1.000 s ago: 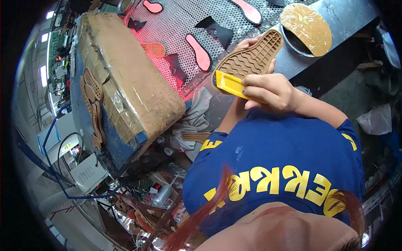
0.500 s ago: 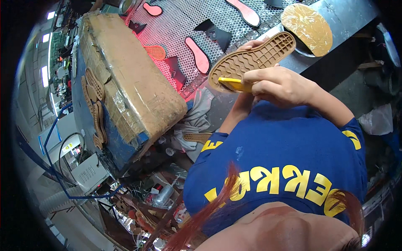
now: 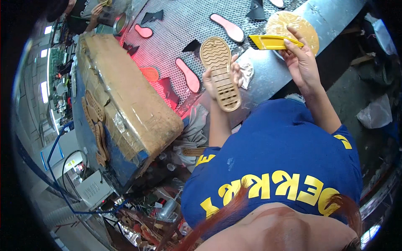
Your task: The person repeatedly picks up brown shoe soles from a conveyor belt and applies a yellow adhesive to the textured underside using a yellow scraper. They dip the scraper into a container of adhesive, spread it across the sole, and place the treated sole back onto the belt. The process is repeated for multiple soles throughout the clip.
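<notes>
- The left hand [image 3: 220,77] is clamped around a tan rubber shoe outsole [image 3: 220,73], fingers showing at both edges; the sole stands tread-up near the picture's centre, its toe towards 12 o'clock, with wavy grooves at the toe and slots along the middle.
- The right hand [image 3: 299,62], at 2 o'clock from the sole and apart from it, pinches a flat yellow plastic brush handle [image 3: 274,42] that points towards 9 o'clock.
- Just behind that tool sits a round glue pot [image 3: 299,27], its contents a crusted tan surface.
- A crumpled rag [image 3: 247,71] lies on the grey metal bench edge [image 3: 335,12] beside the sole.
- At 9 o'clock stands a cardboard-wrapped block [image 3: 125,96] bound with clear tape, with tan soles [image 3: 94,121] stacked against its blue side.
- Farther off, a perforated metal conveyor [image 3: 184,25] carries pink insoles [image 3: 188,75] and dark cut pieces [image 3: 153,16] under a red glow.
- At 11 o'clock another person's hand [image 3: 98,8] is near a metal tin [image 3: 120,24].
</notes>
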Available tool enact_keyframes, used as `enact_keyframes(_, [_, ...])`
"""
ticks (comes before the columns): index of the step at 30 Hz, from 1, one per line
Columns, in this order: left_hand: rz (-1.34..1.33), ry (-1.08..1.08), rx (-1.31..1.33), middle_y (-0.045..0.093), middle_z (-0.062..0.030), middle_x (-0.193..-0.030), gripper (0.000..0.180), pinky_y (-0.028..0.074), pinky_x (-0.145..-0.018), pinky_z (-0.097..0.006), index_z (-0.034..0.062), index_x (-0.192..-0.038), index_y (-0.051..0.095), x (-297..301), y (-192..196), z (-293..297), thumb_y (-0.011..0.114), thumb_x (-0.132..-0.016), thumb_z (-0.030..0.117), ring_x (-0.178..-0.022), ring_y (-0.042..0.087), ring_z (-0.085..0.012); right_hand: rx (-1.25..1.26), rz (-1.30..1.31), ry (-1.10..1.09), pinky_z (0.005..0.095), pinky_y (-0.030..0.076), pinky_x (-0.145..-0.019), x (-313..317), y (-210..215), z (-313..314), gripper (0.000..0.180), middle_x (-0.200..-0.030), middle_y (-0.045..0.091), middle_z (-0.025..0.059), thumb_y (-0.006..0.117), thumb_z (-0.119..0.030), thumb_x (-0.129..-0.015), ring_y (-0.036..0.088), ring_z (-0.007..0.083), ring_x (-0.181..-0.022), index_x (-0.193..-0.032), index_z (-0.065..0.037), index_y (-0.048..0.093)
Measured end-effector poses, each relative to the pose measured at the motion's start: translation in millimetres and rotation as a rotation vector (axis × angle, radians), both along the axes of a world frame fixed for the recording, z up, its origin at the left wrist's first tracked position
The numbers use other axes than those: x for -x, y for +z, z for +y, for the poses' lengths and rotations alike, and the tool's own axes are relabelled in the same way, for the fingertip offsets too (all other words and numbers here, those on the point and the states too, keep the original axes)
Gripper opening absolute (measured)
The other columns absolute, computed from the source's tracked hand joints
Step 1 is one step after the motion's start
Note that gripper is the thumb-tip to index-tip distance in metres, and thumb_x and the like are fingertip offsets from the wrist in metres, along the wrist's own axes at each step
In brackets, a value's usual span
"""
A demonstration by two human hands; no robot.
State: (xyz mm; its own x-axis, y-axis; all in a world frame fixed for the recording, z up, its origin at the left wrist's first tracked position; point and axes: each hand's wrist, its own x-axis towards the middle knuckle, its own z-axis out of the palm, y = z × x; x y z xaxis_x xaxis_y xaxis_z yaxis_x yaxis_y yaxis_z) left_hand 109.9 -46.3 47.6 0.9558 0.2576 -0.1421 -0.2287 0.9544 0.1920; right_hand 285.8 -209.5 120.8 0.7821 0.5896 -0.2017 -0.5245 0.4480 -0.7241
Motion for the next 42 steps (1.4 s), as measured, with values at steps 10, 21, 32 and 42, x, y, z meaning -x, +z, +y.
enact_keyframes(10, [-0.327, -0.326, 0.073, 0.037, -0.0369, -0.121, 0.084, 0.047, -0.059, -0.035, -0.0021, -0.146, 0.013, 10, 32, -6, 0.051, -0.089, 0.047, -0.074, 0.057, -0.0279, 0.290, -1.370, -0.368, 0.0301, 0.049, -0.070, 18, 15, -2, 0.022, -0.086, 0.063, 0.0097, 0.071, 0.007, -0.076, 0.061, 0.0225, -0.080, -0.095, -0.002, 0.064])
enact_keyframes(21, [-0.202, 0.008, -0.111, 0.039, -0.0427, -0.127, 0.090, 0.048, -0.042, -0.025, -0.0019, -0.147, 0.018, 4, 50, -22, 0.023, -0.093, 0.070, -0.063, 0.058, -0.0199, 0.953, -1.761, 0.081, 0.0369, 0.052, -0.063, -49, -173, -31, 0.023, -0.083, 0.062, 0.0086, 0.060, 0.000, -0.077, 0.064, 0.0260, -0.071, -0.097, -0.010, 0.068])
enact_keyframes(32, [0.087, 0.386, -0.760, 0.030, -0.0277, -0.147, 0.076, 0.056, -0.082, -0.042, 0.0051, -0.150, 0.015, -4, 40, -26, 0.024, -0.098, 0.060, -0.114, 0.056, -0.0394, 0.876, -1.061, -0.055, 0.0332, 0.051, -0.064, -55, -193, -26, 0.012, -0.090, 0.068, 0.0097, 0.065, -0.014, -0.088, 0.066, 0.0224, -0.072, -0.098, -0.010, 0.071])
enact_keyframes(42, [0.114, 0.499, -1.322, 0.042, -0.0118, -0.140, 0.100, 0.024, -0.115, -0.043, 0.0132, -0.150, 0.008, 0, 42, -30, 0.073, -0.075, 0.008, -0.132, 0.040, -0.0221, 0.003, -0.336, -0.181, 0.0302, 0.054, -0.076, -60, -72, -17, 0.015, -0.099, 0.062, 0.0117, 0.053, -0.009, -0.098, 0.064, 0.0175, -0.076, -0.111, -0.002, 0.054])
